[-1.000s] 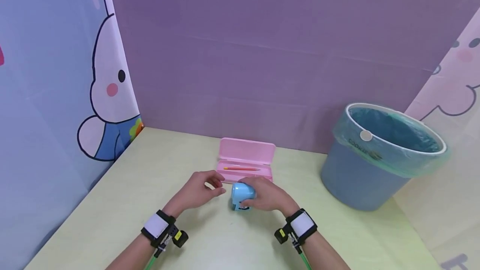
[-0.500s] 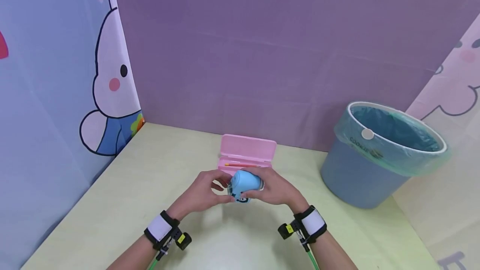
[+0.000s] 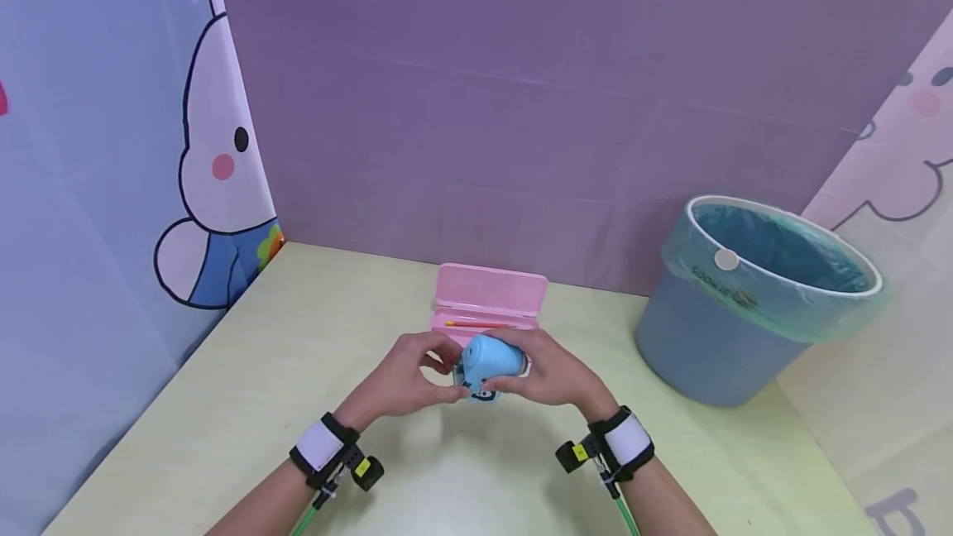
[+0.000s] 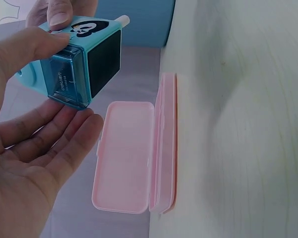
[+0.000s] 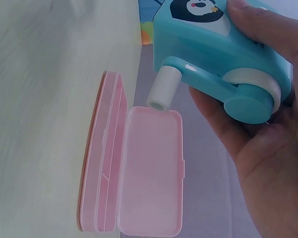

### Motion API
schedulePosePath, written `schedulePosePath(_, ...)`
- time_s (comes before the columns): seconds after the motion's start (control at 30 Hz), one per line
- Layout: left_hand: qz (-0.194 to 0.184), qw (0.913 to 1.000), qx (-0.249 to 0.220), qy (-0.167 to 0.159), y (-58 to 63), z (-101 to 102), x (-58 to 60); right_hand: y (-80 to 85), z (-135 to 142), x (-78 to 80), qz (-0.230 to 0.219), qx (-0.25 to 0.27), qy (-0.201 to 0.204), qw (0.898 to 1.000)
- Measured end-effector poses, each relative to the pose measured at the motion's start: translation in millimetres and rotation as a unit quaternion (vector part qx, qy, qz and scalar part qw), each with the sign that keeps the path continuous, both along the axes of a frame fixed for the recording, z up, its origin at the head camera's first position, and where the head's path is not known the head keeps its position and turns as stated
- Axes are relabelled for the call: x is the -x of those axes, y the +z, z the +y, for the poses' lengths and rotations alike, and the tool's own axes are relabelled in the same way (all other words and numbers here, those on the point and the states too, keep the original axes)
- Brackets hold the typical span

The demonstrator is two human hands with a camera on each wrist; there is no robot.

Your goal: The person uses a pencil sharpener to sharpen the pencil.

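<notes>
A blue hand-crank pencil sharpener (image 3: 490, 359) with a cartoon penguin picture is held tilted above the table. My right hand (image 3: 554, 372) grips its body, thumb on the picture side. In the right wrist view its crank arm with a white knob (image 5: 164, 88) points away from the palm. My left hand (image 3: 405, 377) pinches the other end, where a clear shavings drawer (image 4: 65, 79) sits; the thumb lies on top and fingertips are at the lower edge. Behind the hands lies an open pink pencil case (image 3: 490, 289) with a red pencil (image 3: 476, 324) in it.
A blue-grey bin (image 3: 715, 346) with a green liner stands at the right. The pale table (image 3: 357, 296) runs back to a purple cloth wall (image 3: 462, 122), and a cartoon-printed cloth (image 3: 82, 189) hangs at the left.
My right hand has lifted the sharpener off the table and tilted it. My left hand has come in from beside it and now pinches the drawer end.
</notes>
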State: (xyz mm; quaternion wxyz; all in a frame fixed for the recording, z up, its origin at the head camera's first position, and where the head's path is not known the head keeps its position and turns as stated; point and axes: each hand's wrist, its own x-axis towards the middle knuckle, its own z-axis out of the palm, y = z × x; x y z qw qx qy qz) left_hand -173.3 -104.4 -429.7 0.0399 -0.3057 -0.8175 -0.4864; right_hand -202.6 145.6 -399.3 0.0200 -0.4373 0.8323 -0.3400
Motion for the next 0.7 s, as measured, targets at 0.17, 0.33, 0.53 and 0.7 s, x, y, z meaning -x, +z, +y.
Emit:
schedulePosePath(0.17,-0.001,1.0,-0.001,-0.005,0.4,0.5,0.1,0.6,0.7,-1.2,-0.004,0.002,0.002,1.0)
schedulePosePath(0.33,0.001,1.0,0.003,-0.004,1.4,-0.1,0.1,1.8,0.7,-0.4,0.0,-0.004,-0.001,1.0)
schedulePosePath(0.53,0.001,1.0,0.004,0.0,1.3,-0.4,-0.9,2.0,1.0,-0.3,0.005,-0.006,0.002,1.0)
schedulePosePath(0.7,0.0,1.0,0.008,0.0,0.6,-0.6,-2.3,0.1,1.3,0.2,0.003,-0.004,0.01,1.0)
